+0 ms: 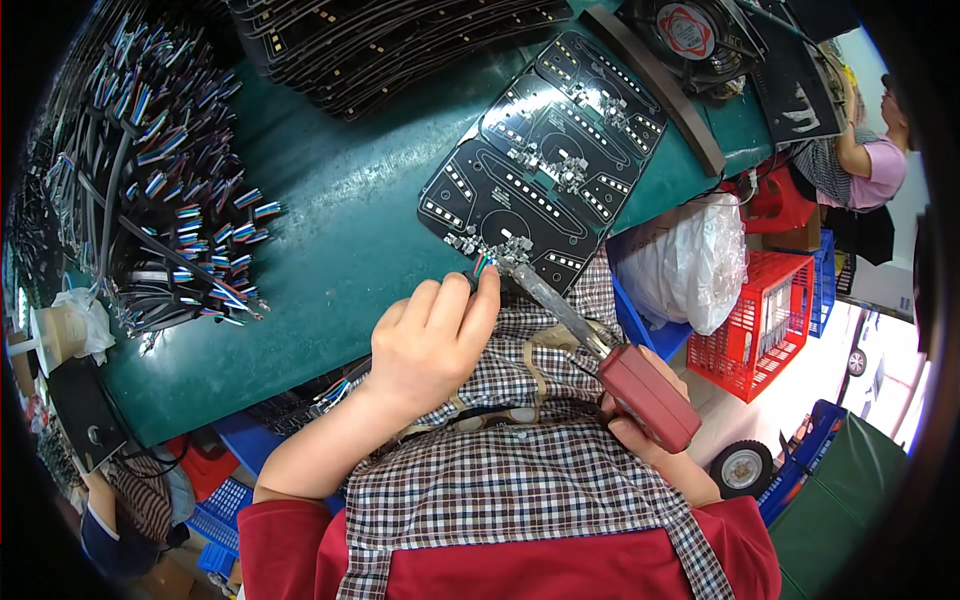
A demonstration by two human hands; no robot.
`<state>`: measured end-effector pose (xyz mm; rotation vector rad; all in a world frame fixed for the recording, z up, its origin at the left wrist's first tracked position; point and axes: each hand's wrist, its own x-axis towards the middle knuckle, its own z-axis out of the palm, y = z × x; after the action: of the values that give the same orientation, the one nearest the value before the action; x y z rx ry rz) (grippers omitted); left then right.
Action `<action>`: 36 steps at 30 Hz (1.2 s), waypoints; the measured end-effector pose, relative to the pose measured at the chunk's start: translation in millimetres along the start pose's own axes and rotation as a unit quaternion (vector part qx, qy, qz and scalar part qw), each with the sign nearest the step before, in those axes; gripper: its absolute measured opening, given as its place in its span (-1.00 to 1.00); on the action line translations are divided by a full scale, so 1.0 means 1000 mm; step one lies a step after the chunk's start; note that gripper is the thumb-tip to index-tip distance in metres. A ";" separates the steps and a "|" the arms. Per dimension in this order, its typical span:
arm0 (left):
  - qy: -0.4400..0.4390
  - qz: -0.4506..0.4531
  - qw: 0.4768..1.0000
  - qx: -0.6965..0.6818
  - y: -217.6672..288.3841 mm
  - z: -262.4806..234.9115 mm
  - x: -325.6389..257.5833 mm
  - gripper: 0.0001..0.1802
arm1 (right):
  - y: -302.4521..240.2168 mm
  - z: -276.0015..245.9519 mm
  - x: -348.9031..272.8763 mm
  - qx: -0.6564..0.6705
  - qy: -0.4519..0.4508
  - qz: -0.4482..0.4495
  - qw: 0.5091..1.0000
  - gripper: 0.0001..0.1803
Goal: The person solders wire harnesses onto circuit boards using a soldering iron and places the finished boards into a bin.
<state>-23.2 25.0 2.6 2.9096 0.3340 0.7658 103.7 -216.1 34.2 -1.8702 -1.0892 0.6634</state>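
Observation:
A black circuit board panel point(530, 190) with rows of small light squares lies on the green bench, its near end by my hands. My left hand point(430, 335) is closed, pinching the coloured wire ends of a cable point(479, 266) against that end of the panel. From the right, my right hand point(632, 438) grips a soldering gun point(648, 400) with a dark red body, which hides most of its fingers. The gun's grey shaft points up and left, and its tip meets the board beside the wires. Fingertips and small parts crowd the contact spot, so the joint is hard to make out.
Bundled cables point(150, 190) with stripped coloured ends cover the bench's left side. Stacked black boards point(370, 50) stand at the back, and a dark bar point(655, 85) and a fan point(690, 35) lie beyond the panel. Right of the bench is a red crate point(750, 330). Other people sit at both sides.

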 end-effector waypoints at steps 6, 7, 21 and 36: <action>-0.023 -0.009 0.999 0.024 0.007 -0.005 0.006 -0.68 | 0.004 -0.011 0.000 -0.024 -0.071 -0.039 0.996 -0.26; -0.033 -0.020 0.999 0.006 0.008 -0.006 0.007 -0.63 | 0.003 -0.011 -0.001 -0.025 -0.071 -0.039 0.996 -0.26; -0.022 -0.008 1.000 -0.010 0.005 -0.004 0.004 -0.61 | -0.005 -0.006 0.002 0.013 -0.041 0.058 0.997 -0.24; -0.023 -0.113 0.989 -0.089 -0.023 -0.069 0.024 -0.62 | -0.007 -0.001 -0.003 0.206 0.102 0.096 0.968 -0.27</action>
<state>-41.7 56.7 69.3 2.6597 0.5490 0.6549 100.4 -217.8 40.6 -1.6466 -0.5869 0.7260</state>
